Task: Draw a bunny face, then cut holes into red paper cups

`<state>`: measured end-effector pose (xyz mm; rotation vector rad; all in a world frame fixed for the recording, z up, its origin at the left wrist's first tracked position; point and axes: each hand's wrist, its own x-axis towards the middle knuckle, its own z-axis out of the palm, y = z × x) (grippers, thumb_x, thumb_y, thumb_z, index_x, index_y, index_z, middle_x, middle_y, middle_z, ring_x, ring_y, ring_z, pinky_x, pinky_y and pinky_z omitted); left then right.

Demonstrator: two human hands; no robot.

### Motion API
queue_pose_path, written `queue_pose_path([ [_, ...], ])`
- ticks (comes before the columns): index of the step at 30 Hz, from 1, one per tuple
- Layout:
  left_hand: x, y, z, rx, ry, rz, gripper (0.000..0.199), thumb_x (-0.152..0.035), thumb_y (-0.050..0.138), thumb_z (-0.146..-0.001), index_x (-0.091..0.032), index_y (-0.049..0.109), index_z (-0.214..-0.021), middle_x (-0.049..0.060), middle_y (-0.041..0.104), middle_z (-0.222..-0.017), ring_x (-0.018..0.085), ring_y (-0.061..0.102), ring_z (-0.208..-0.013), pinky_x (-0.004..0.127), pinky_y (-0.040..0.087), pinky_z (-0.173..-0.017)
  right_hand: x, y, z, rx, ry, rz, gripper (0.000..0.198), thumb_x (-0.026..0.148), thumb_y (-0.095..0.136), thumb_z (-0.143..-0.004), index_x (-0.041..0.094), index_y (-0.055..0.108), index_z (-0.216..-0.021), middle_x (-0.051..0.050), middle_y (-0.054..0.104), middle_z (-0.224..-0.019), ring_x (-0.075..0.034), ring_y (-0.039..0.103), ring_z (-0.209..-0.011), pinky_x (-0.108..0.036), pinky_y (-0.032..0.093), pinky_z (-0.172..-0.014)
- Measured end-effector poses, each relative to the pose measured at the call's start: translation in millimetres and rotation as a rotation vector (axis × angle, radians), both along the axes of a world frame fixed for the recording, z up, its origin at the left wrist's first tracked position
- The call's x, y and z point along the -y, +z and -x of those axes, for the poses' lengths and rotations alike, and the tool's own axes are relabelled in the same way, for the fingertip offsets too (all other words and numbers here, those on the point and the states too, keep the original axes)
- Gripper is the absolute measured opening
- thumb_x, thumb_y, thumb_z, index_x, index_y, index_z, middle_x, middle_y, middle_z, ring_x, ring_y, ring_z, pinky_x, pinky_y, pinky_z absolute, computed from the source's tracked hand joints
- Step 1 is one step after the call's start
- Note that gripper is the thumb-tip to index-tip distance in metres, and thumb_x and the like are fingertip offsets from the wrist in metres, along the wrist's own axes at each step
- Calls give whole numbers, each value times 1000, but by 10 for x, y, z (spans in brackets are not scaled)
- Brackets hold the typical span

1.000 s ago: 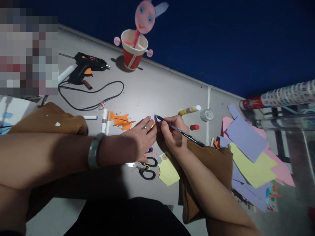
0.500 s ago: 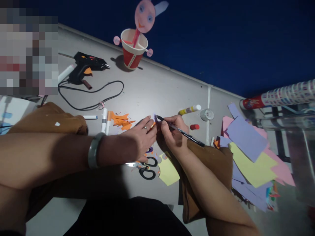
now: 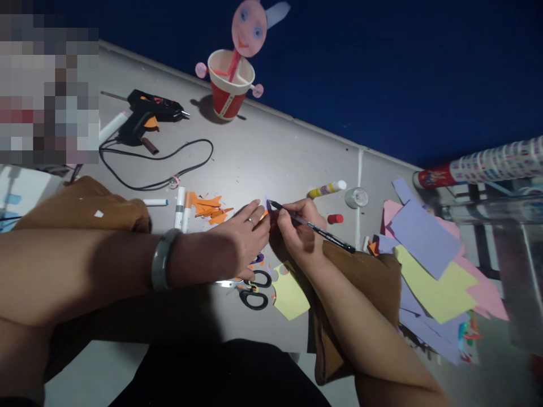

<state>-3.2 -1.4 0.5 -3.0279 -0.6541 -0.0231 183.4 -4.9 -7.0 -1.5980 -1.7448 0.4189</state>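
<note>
Between the fingers of my right hand (image 3: 302, 229) is a black pen (image 3: 326, 233), its tip touching or just above a small purple paper piece (image 3: 264, 202). My left hand (image 3: 244, 234) lies flat with fingers stretched out, pressing beside that piece; most of the paper is hidden under the fingertips. A bit of orange shows at the fingertips. Black-handled scissors (image 3: 254, 299) rest below my left hand, blades partly hidden. Close by lies a yellow paper piece (image 3: 292, 294) with rounded cut-outs. Left of the hand are orange paper scraps (image 3: 208, 208) and upright-lying markers (image 3: 180, 206).
A red paper cup (image 3: 228, 102) holding a pink paper figure stands at the back. The black glue gun (image 3: 144, 113) lies left with its looped cord. Right are a glue stick (image 3: 326, 189), its red cap (image 3: 335, 219), a small clear jar (image 3: 357, 198), coloured paper sheets (image 3: 428, 237) and stacked cups (image 3: 487, 164).
The pen has shifted very slightly, its tip a little lower and its back end a touch to the right. My left hand stays in place.
</note>
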Motion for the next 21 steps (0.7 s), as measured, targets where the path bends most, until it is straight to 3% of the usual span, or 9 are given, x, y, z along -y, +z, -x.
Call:
queue_pose_path([
  [21, 11, -5, -2, -1, 10, -35, 98, -85, 52, -72, -7, 60, -131, 23, 54, -143, 42, 46, -137, 56, 21, -123, 2, 44, 2, 41, 16, -20, 8, 23, 55, -82, 23, 50, -75, 5, 57, -57, -12, 52, -50, -27, 42, -52],
])
